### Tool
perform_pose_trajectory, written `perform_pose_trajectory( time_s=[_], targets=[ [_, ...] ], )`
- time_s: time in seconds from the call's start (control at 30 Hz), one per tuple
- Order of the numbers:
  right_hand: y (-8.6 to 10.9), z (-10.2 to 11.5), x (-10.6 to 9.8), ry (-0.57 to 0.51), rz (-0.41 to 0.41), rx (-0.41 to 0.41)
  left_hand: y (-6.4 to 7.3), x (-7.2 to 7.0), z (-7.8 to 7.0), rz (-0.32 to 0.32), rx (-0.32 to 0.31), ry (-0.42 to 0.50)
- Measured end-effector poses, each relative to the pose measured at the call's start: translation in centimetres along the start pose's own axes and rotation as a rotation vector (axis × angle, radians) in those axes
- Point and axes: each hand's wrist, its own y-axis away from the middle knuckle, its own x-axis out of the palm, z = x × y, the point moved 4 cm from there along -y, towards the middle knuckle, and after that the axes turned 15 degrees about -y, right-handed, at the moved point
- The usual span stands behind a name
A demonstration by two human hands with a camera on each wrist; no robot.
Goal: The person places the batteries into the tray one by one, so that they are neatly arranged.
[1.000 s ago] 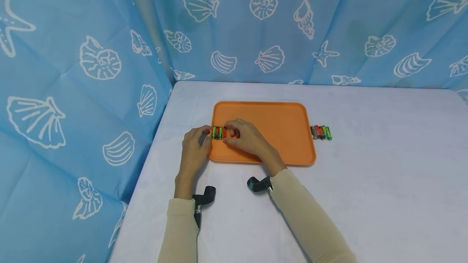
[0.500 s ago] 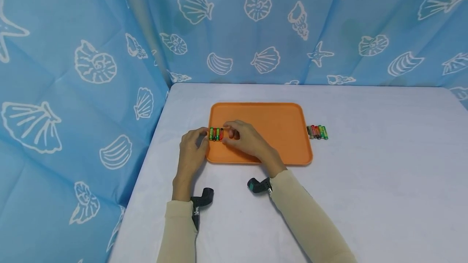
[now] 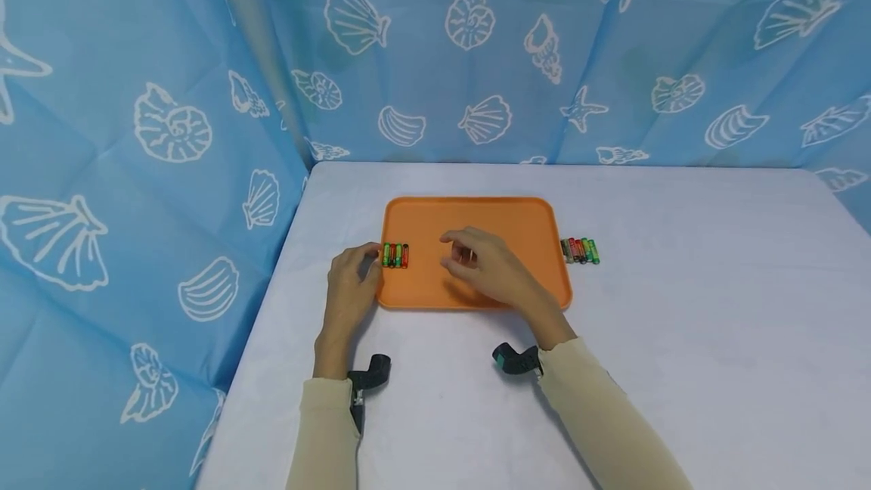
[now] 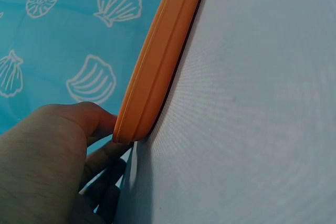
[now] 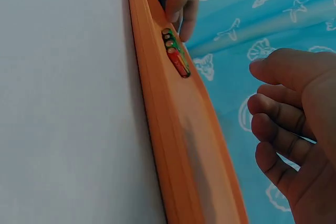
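Note:
Several small red and green batteries (image 3: 395,255) lie side by side at the left end of an orange tray (image 3: 476,206). My left hand (image 3: 348,286) is at the tray's left rim, with thumb and index fingertips beside the leftmost battery. In the left wrist view, the thumb of the left hand (image 4: 58,145) reaches over the rim, its other fingers partly hidden. My right hand (image 3: 493,263) hovers over the middle of the tray, holding nothing, fingers loosely bent. In the right wrist view, the right hand (image 5: 294,114) is apart from the tray.
A second row of batteries (image 3: 581,251) lies on the white tablecloth (image 3: 680,308), just beyond the tray's right edge. A blue curtain with white shells (image 3: 435,59) hangs behind and to the left. Each wrist wears a black camera mount (image 3: 515,359).
My right hand has moved right and away from the batteries in the tray. My left hand stays at the left rim. The whole view has shifted slightly.

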Motion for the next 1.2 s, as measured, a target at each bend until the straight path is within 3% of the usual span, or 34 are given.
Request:
perform_pose_trajectory(
  time_s=[0.33,0.97,1.2],
  targets=[
    [3.1,-0.1,-2.7,0.044,-0.031,-0.017,0.2,0.1,0.0,-0.007,0.016,0.000],
    [7.3,-2.2,-7.5,0.114,-0.095,0.084,0.3,0.2,-0.3,-0.008,0.004,-0.013],
    [8.2,-2.2,-9.5,0.119,-0.136,0.048,0.2,0.1,-0.2,-0.012,0.014,-0.014]
  ],
)
